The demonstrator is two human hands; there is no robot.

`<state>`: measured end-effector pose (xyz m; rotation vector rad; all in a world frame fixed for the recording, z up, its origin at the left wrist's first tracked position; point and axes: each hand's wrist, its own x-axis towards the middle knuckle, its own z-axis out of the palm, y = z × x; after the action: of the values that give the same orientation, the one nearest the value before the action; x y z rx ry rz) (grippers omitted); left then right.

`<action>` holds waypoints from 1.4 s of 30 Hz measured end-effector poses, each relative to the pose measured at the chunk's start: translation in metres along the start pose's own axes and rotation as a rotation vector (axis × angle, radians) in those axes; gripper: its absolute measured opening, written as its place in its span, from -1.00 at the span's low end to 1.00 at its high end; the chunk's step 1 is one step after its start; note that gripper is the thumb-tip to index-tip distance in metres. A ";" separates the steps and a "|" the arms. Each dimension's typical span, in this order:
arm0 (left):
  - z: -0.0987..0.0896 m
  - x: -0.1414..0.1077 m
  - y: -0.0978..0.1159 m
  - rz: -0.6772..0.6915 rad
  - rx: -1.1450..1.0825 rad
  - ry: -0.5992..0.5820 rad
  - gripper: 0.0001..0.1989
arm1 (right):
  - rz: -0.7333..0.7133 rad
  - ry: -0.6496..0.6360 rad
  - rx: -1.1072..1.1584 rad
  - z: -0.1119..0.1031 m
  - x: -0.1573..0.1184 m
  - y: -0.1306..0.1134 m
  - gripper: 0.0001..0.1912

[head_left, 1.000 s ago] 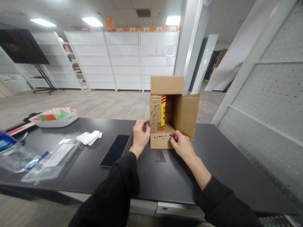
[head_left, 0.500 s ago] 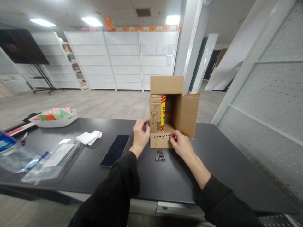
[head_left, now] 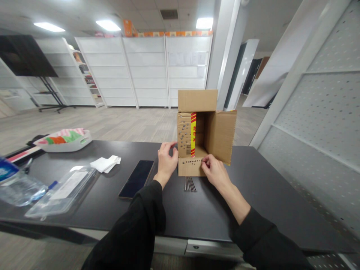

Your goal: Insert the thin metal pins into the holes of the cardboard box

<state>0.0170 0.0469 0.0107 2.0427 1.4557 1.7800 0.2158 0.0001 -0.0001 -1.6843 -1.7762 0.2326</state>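
Note:
An open cardboard box [head_left: 220,131] stands on the dark table with its flaps spread. Its left flap [head_left: 184,135] has several grey round heads and a red and yellow tape strip. The bottom flap [head_left: 187,170] carries rows of small dark holes or dots. My left hand [head_left: 167,160] rests against the box's left side, thumb and forefinger apart and curved. My right hand [head_left: 215,169] is pinched at the right part of the bottom flap; what its fingertips hold is too small to make out. Several thin metal nails [head_left: 190,184] lie fanned just in front of the flap.
Left of my left hand lies a dark phone [head_left: 137,179]. Farther left are white tissues [head_left: 105,164], a clear plastic case [head_left: 62,193], a water bottle [head_left: 21,183] and a white basket [head_left: 66,146] with cloth. A perforated panel [head_left: 326,112] borders the right side.

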 end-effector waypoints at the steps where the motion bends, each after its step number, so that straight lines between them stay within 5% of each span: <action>1: 0.000 0.000 0.000 0.000 -0.001 0.000 -0.76 | 0.004 -0.002 -0.002 0.000 0.000 0.000 -0.87; 16: 0.000 0.000 0.001 -0.001 -0.002 0.004 -0.75 | 0.022 0.009 0.024 -0.003 -0.001 -0.005 -0.89; 42: 0.001 0.000 -0.003 0.015 -0.017 0.012 -0.75 | -0.056 0.260 0.220 -0.008 -0.004 -0.012 -0.91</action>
<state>0.0160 0.0491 0.0086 2.0437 1.4274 1.8063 0.2103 -0.0079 0.0113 -1.4370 -1.5433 0.1689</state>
